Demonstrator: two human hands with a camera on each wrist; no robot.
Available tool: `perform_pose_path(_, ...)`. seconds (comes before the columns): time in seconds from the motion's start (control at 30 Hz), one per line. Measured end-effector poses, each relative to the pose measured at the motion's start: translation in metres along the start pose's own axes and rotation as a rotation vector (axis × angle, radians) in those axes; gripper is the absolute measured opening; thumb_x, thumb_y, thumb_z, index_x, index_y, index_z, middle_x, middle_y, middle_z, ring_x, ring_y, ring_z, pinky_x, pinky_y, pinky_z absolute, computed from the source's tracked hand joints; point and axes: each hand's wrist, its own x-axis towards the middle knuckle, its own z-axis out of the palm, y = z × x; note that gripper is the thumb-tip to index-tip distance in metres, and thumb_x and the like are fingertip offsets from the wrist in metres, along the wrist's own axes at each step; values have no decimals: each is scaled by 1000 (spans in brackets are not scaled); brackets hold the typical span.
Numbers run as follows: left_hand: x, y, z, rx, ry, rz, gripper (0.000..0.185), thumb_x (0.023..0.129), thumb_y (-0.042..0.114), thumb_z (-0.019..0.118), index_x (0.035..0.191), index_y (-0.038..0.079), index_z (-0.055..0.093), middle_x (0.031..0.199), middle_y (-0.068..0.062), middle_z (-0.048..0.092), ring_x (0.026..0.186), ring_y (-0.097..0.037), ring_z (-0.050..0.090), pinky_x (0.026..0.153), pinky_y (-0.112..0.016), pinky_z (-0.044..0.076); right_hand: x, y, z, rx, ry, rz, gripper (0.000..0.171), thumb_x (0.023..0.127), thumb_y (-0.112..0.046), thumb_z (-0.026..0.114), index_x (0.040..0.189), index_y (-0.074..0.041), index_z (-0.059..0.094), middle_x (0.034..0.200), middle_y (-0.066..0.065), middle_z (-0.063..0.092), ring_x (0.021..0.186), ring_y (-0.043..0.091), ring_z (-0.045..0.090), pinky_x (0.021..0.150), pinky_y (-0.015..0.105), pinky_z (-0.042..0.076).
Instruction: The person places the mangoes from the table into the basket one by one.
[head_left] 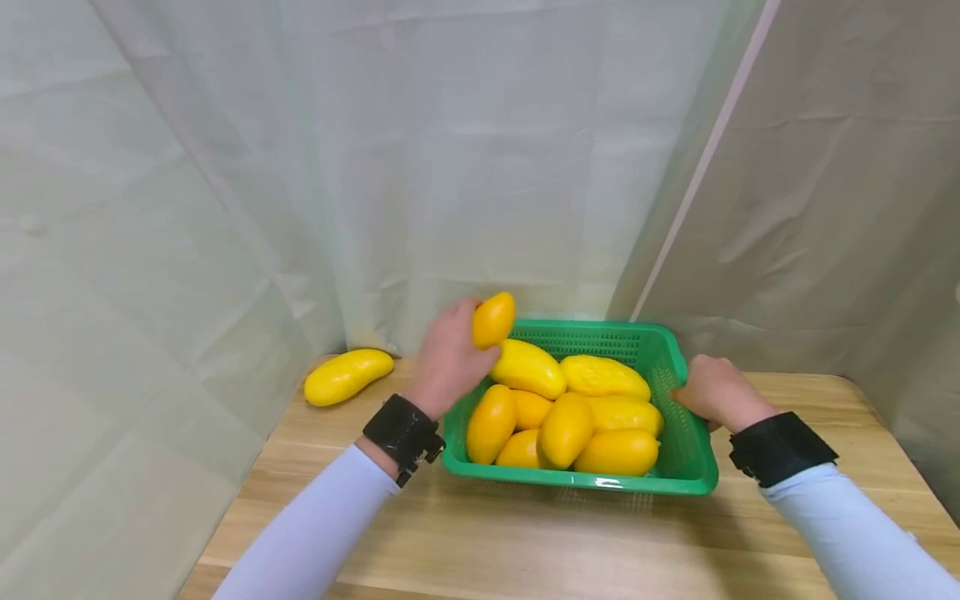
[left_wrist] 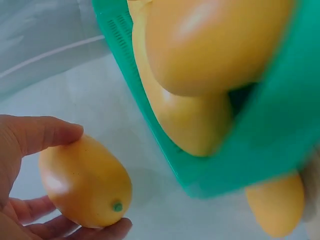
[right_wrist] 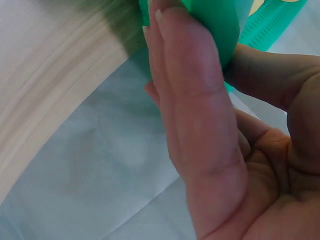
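My left hand (head_left: 448, 354) holds a yellow-orange mango (head_left: 494, 320) above the back left corner of a green plastic basket (head_left: 581, 477). In the left wrist view, thumb and fingers are curled round this mango (left_wrist: 87, 182), its small green stem end showing. Several more mangoes (head_left: 567, 429) and longer yellow fruits (head_left: 603, 377) lie piled in the basket. At the basket's right side, my right hand (head_left: 723, 390) grips the rim; the right wrist view shows thumb and fingers (right_wrist: 200, 100) on either side of the green wall (right_wrist: 220, 25).
A long yellow fruit (head_left: 348, 377) lies on the wooden table (head_left: 525, 533) left of the basket, near the table's back left edge. Pale sheeting (head_left: 480, 167) hangs close behind and at both sides.
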Motion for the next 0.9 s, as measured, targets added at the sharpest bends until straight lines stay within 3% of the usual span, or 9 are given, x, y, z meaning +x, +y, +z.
perform_pose_path(0.2, 14, 17, 13, 20, -55, 110, 64, 75, 26, 71, 131, 14, 42, 119, -7, 55, 102, -21, 54, 86, -36, 50, 0, -2, 3, -1, 32, -9, 31, 84, -20, 62, 92, 8, 52, 74, 16, 58, 46, 16, 61, 47, 30, 54)
perform_pose_path(0.53, 32, 41, 42, 289, -115, 276, 63, 79, 31, 69, 133, 16, 41, 128, -3, 54, 113, -22, 52, 90, -37, 50, -2, -3, 3, -16, 49, -5, 31, 85, -20, 62, 93, 8, 53, 74, 16, 58, 45, 16, 60, 47, 30, 54)
perform_pose_path(0.9, 48, 73, 77, 340, -237, 410, 60, 81, 29, 68, 133, 17, 40, 132, -1, 52, 117, -22, 50, 96, -34, 46, -4, -5, 3, -23, 57, 5, 29, 84, -18, 61, 92, 8, 52, 73, 16, 58, 45, 17, 60, 48, 31, 54)
